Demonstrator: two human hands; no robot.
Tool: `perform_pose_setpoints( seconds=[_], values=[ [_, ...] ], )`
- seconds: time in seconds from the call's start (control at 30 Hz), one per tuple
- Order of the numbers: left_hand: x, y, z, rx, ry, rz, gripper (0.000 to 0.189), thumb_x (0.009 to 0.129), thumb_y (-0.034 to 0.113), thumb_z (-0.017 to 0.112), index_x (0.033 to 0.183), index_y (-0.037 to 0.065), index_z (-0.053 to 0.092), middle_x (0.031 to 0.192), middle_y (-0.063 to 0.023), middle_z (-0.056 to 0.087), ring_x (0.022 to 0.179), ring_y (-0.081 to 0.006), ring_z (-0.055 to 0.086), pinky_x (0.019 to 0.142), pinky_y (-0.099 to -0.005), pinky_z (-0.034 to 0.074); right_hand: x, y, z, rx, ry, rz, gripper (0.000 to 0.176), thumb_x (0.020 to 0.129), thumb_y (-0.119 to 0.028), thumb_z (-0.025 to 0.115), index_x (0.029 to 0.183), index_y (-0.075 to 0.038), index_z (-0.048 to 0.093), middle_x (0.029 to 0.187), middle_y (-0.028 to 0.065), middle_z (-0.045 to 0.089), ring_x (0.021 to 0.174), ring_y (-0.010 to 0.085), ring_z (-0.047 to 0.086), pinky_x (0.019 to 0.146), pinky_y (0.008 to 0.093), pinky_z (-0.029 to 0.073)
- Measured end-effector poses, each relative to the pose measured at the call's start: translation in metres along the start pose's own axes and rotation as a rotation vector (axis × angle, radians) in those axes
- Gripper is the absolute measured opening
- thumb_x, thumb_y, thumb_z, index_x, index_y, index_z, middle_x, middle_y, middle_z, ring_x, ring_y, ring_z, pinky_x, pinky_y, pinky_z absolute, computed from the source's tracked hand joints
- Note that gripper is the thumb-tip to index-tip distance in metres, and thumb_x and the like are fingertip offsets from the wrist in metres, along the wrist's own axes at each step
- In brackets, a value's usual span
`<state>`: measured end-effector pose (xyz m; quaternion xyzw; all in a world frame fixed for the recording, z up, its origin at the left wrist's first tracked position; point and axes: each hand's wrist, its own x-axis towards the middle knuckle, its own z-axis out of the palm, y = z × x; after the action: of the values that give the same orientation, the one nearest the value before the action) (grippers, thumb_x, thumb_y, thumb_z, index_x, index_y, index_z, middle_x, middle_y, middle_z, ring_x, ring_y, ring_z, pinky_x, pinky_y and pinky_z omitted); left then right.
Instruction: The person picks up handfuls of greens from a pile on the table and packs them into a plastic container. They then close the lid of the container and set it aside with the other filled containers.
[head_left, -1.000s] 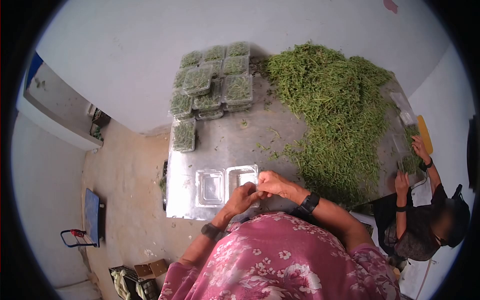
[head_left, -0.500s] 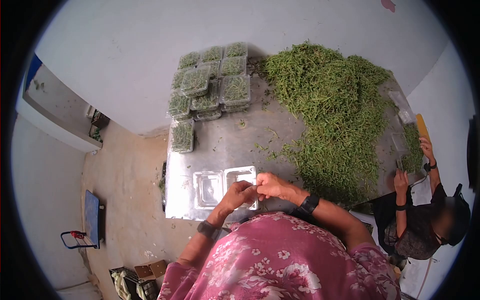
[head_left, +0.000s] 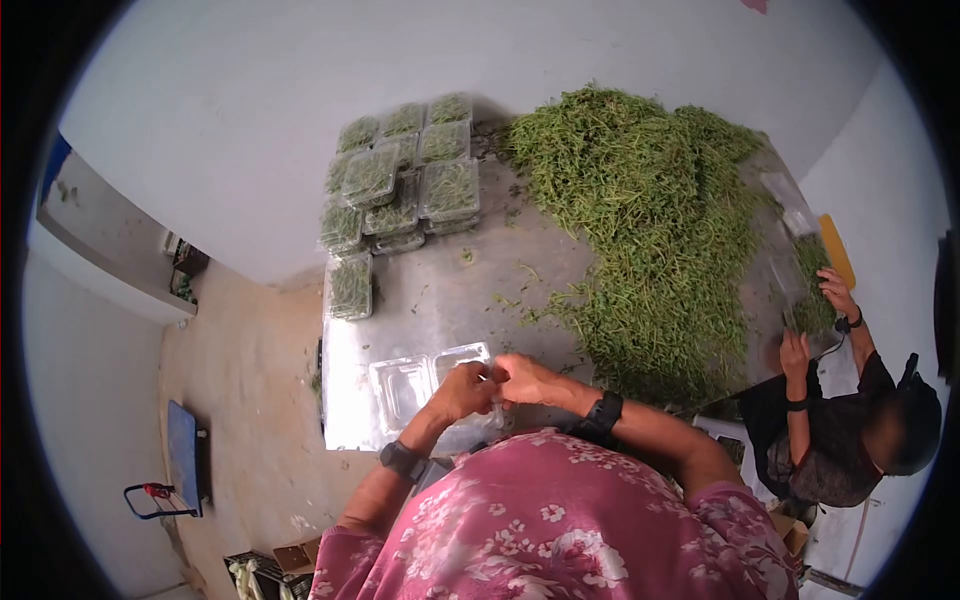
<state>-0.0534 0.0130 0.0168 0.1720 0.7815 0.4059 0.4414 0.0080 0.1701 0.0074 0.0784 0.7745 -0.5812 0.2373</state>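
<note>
A clear plastic clamshell box [head_left: 402, 392] lies open at the table's near edge, its two halves side by side, with no greens in it. Over its right half, my left hand [head_left: 468, 390] has its fingers closed at the edge. My right hand [head_left: 524, 380] meets it from the right, fingers pinched together. What the fingertips hold is too small to make out. Beyond the hands, a big heap of green stems [head_left: 665, 240] covers the right of the table. Filled, lidded boxes [head_left: 450, 190] are stacked at the back left.
The metal table [head_left: 430, 290] carries loose green scraps. One filled box [head_left: 350, 286] stands at its left edge. At the right, a co-worker [head_left: 835, 430] handles greens beside a yellow object [head_left: 838, 252]. A blue trolley [head_left: 183, 447] stands on the floor at the left.
The view has shifted slightly, so the table and boxes sit a little further left and the near boxes lower. Both my hands stay together at the clear box's right half.
</note>
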Motion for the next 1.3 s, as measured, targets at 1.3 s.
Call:
perform_pose_setpoints(
  seconds=[1.3],
  values=[
    [-0.119, -0.004, -0.067, -0.816, 0.485, 0.276, 0.015, 0.084, 0.008, 0.040, 0.085, 0.004, 0.054, 0.059, -0.0047, 0.050, 0.047, -0.0126, 0.043, 0.046, -0.0249, 0.035, 0.013, 0.041, -0.002, 0.230, -0.032, 0.133, 0.016, 0.075, -0.013, 0.062, 0.081, 0.001, 0.055, 0.069, 0.0080, 0.061, 0.059, 0.0139, 0.061, 0.046, 0.0252, 0.046]
  ],
)
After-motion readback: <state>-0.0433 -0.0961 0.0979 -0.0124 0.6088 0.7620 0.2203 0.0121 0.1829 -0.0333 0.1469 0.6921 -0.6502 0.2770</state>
